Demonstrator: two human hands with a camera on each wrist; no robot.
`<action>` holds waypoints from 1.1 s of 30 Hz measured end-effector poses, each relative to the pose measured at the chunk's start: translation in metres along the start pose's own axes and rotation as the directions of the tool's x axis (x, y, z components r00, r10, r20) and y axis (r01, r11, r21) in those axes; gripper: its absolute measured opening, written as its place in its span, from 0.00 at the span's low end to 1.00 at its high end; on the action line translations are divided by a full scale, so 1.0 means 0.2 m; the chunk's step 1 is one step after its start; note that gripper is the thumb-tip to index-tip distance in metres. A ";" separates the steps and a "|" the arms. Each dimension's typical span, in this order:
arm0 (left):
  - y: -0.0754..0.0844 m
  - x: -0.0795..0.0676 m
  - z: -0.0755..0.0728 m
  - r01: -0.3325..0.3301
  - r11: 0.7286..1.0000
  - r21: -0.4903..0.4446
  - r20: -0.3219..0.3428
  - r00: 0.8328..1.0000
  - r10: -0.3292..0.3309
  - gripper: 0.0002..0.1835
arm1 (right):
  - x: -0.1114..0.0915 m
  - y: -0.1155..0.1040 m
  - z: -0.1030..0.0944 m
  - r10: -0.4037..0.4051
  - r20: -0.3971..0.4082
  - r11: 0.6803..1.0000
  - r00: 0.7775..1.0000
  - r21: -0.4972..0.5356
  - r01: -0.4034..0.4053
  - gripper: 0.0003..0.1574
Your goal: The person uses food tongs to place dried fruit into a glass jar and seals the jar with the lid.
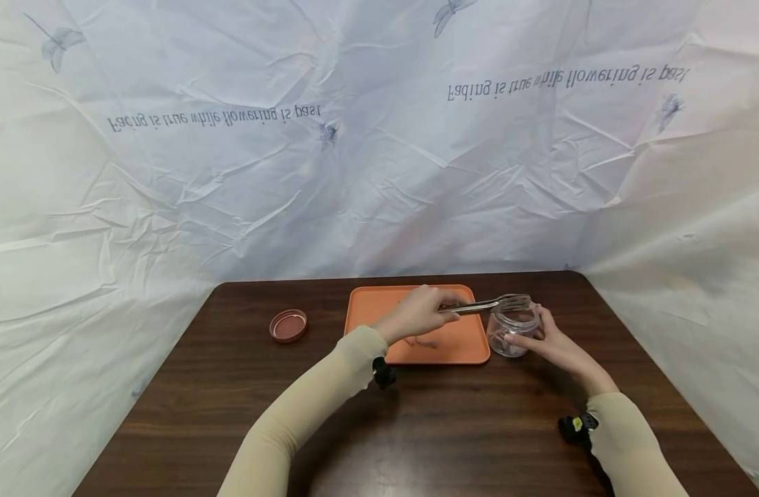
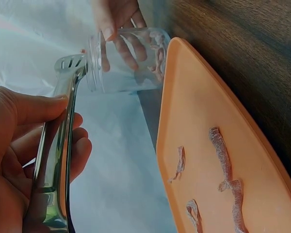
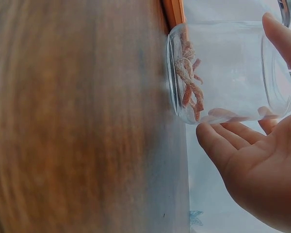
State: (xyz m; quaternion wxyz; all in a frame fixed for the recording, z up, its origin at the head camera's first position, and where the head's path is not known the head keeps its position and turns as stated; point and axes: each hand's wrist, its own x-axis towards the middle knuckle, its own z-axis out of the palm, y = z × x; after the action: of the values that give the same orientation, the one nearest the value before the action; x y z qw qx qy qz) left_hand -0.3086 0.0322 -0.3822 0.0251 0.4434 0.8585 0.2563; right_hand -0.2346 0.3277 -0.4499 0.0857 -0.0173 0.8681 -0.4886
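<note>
My left hand (image 1: 421,312) grips metal food tongs (image 2: 56,160), whose slotted ends lie over the mouth of a clear jar (image 1: 506,336). Thumb and fingers press the tongs' arms close together in the left wrist view. My right hand (image 1: 559,345) holds the jar from its right side, thumb and fingers curved around the wall. Several reddish dried strips (image 3: 189,80), dusted white, lie at the jar's bottom. More such strips (image 2: 223,160) are spread on an orange tray (image 1: 457,345) beneath my left hand, just left of the jar.
A reddish-brown round lid (image 1: 288,325) lies on the dark wooden table (image 1: 230,386), left of the tray. White printed sheeting (image 1: 379,172) hangs behind the table's back edge and along both sides.
</note>
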 end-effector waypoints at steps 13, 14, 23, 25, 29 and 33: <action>0.01 -0.03 -0.06 0.027 0.997 -0.065 -0.010 1.000 -0.028 0.28 | 0.02 -0.01 -0.01 0.000 0.003 1.000 1.000 0.010 0.000 0.73; 0.01 -0.03 -0.06 0.024 0.997 -0.073 -0.020 0.999 -0.025 0.28 | 0.02 -0.01 -0.01 0.001 0.005 1.000 1.000 0.003 -0.001 0.73; -0.01 -0.12 -0.10 0.048 0.981 -0.190 -0.061 0.996 -0.060 0.31 | 0.01 -0.01 -0.01 0.013 0.000 1.000 1.000 -0.028 -0.013 0.72; -0.01 -0.16 -0.10 0.054 0.976 -0.209 -0.087 0.994 -0.074 0.32 | 0.01 0.00 0.00 0.006 -0.003 1.000 1.000 -0.026 -0.006 0.71; -0.04 -0.26 -0.12 0.053 0.968 -0.245 -0.138 0.986 -0.089 0.34 | 0.01 0.02 0.01 -0.009 -0.009 1.000 1.000 -0.020 0.008 0.70; -0.08 -0.36 -0.14 0.063 0.961 -0.269 -0.197 0.973 -0.119 0.34 | 0.01 0.02 0.01 -0.013 -0.014 1.000 1.000 -0.014 0.013 0.71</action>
State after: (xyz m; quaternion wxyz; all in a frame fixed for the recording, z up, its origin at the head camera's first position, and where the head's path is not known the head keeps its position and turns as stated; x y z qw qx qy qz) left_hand -0.2848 -0.0434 -0.3784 0.0037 0.3664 0.8345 0.4115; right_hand -0.2358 0.3284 -0.4546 0.0760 -0.0201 0.8720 -0.4831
